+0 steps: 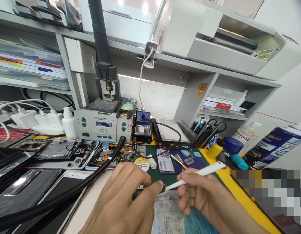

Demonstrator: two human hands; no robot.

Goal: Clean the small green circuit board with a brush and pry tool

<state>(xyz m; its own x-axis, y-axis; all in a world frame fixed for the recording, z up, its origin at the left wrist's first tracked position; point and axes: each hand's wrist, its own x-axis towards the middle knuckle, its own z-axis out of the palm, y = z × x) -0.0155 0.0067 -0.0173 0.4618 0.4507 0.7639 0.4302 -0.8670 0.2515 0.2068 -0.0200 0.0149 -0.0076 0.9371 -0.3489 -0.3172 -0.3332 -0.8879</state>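
My right hand (201, 195) holds one white brush (196, 175) over the worktop (228, 182). My left hand (123, 198) pinches one tiny metal part (141, 187) at its tip. One soldering station (103, 125) sits behind.

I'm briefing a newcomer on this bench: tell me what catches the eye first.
At the bottom centre, the left hand pinches a small dark part against the tip of a slim white pen-shaped tool held by the right hand. Behind them stands a grey rework station, with opened phones at the left.
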